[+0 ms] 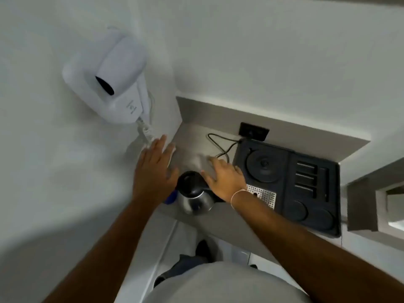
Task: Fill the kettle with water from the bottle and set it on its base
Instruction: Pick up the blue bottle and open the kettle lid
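Observation:
A steel kettle [195,196] with a black lid stands on the grey counter near its front left corner, off its base. The round black base [265,165] sits in a black tray to the right. My left hand [155,169] hovers flat to the left of the kettle, fingers spread, holding nothing. My right hand [225,178] hovers just right of the kettle's lid, over its handle side, fingers spread and empty. A blue cap [171,197], perhaps the bottle's, peeks out under my left wrist; the rest of the bottle is hidden.
The black tray [314,226] holds sachet slots, two round recesses and a perforated metal grid [264,196]. A black cord [220,145] runs to a wall socket [254,131]. A white wall-mounted hair dryer [109,84] hangs to the left. The counter's edge lies close below the kettle.

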A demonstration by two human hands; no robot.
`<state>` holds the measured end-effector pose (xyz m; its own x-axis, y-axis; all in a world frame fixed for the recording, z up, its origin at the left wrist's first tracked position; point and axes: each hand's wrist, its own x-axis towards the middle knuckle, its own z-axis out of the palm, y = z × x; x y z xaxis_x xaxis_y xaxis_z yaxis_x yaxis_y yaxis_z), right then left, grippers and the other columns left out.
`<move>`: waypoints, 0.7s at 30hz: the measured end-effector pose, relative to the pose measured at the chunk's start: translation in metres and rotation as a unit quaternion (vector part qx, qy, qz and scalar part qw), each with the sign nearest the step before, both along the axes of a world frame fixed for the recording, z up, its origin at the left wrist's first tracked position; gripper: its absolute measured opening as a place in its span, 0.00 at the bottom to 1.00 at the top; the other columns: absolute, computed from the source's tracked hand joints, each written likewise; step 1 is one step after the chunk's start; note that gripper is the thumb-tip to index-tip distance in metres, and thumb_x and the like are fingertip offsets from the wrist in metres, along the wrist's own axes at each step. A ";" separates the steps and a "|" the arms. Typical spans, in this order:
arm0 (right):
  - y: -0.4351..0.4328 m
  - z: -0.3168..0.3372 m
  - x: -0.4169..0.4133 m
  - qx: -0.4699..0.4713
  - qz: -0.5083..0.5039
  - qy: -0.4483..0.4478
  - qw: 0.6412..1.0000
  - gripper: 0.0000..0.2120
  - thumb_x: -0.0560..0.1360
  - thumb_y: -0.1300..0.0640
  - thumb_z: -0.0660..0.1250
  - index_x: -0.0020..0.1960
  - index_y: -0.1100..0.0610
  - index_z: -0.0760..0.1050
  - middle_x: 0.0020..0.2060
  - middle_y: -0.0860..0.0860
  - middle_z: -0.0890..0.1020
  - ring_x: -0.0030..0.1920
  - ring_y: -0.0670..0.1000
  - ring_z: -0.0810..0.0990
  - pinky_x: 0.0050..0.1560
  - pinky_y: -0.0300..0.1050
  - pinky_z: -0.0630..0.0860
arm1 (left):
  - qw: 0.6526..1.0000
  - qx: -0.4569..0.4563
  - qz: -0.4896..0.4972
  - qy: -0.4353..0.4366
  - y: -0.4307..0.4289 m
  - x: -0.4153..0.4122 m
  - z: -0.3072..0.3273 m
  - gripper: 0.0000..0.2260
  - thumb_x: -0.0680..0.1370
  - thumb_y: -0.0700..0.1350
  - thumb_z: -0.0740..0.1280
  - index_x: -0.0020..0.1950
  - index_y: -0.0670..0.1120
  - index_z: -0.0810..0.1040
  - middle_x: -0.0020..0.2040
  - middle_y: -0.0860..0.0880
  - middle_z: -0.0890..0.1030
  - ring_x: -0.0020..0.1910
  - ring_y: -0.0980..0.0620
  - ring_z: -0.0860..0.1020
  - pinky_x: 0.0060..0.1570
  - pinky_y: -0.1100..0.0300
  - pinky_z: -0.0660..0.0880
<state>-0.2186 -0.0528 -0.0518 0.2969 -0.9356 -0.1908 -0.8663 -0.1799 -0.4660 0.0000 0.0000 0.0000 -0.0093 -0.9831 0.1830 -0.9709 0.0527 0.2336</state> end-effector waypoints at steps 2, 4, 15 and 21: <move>0.006 -0.009 0.013 0.058 0.014 0.040 0.997 0.38 0.80 0.26 0.52 0.83 0.47 0.60 0.78 0.55 0.74 0.76 0.63 0.73 0.76 0.67 0.67 | 0.998 0.037 0.039 0.011 0.014 0.020 -0.003 0.31 0.76 0.47 0.69 0.80 0.47 0.71 0.85 0.44 0.65 0.83 0.39 0.64 0.80 0.40 0.63; 0.016 -0.016 0.023 0.121 0.018 0.074 0.990 0.43 0.77 0.22 0.50 0.84 0.47 0.58 0.79 0.58 0.72 0.76 0.64 0.73 0.75 0.69 0.67 | 0.991 0.088 0.091 0.031 0.031 0.037 -0.009 0.31 0.76 0.43 0.72 0.79 0.47 0.72 0.82 0.45 0.69 0.79 0.39 0.70 0.76 0.41 0.69; 0.012 -0.007 0.037 0.197 -0.036 -0.017 0.980 0.39 0.69 0.24 0.62 0.69 0.49 0.61 0.54 0.56 0.85 0.55 0.62 0.85 0.58 0.61 0.84 | 0.966 0.027 0.129 0.224 0.023 0.083 -0.010 0.21 0.77 0.50 0.78 0.70 0.51 0.80 0.60 0.53 0.81 0.51 0.55 0.82 0.51 0.62 0.79; 0.015 -0.009 0.048 0.166 -0.044 0.002 0.985 0.30 0.74 0.29 0.59 0.64 0.48 0.58 0.49 0.57 0.84 0.52 0.64 0.84 0.59 0.62 0.82 | 0.887 -0.051 0.308 0.340 0.055 0.087 -0.059 0.17 0.81 0.55 0.72 0.68 0.54 0.79 0.58 0.52 0.83 0.48 0.60 0.83 0.46 0.68 0.81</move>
<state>-0.1706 -0.0377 -0.0609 0.2160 -0.8433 -0.4921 -0.8738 0.0579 -0.4827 0.0871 0.0548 -0.0587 0.6707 -0.7411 0.0294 -0.4594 -0.3840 0.8009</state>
